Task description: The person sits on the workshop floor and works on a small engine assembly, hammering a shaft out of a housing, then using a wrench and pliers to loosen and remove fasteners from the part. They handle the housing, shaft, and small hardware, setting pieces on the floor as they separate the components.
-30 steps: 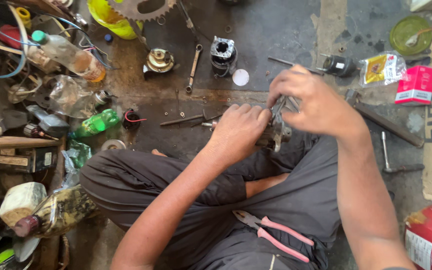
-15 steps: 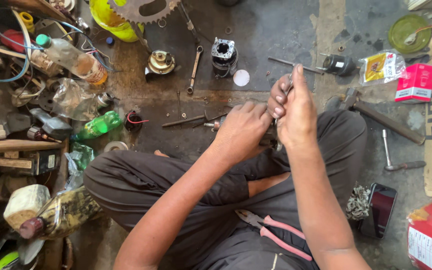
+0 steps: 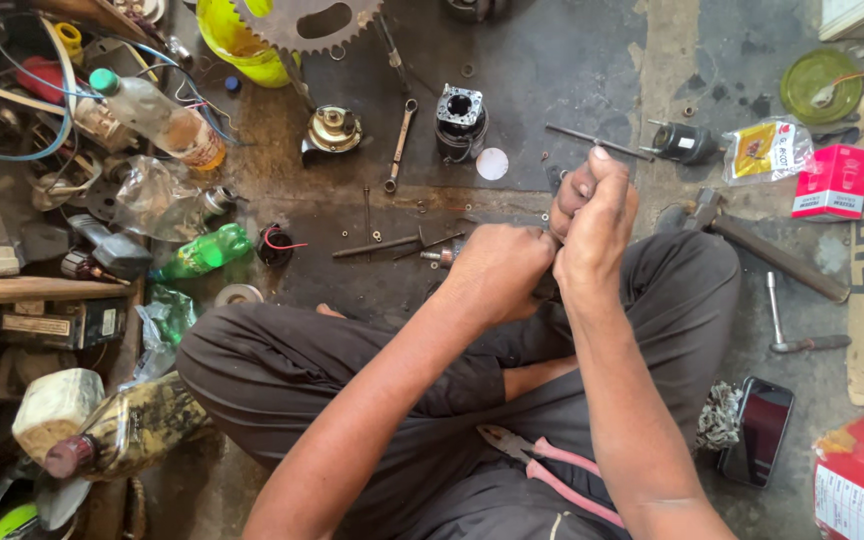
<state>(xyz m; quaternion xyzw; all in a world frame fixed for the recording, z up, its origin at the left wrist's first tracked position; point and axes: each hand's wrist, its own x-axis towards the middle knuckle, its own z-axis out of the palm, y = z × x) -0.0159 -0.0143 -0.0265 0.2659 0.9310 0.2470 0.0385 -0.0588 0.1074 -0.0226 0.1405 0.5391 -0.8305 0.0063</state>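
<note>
Both hands meet above the crossed legs, fists pressed together around a small part that is almost wholly hidden. The left hand is curled shut over it from below, and the right hand is clenched just above, thumb up, gripping what seems a thin metal piece; what it is cannot be told. By the look, this is a fiddly fitting or twisting step on a small mechanical part, and any further turn would call for a firm pinch and steady wrists. Just beyond the hands, on the oily concrete floor, lie a slim steel rod, a black ribbed cylinder block and a dull open-ended spanner. Near the right elbow, pink-handled pliers rest on the dark trousers.
</note>
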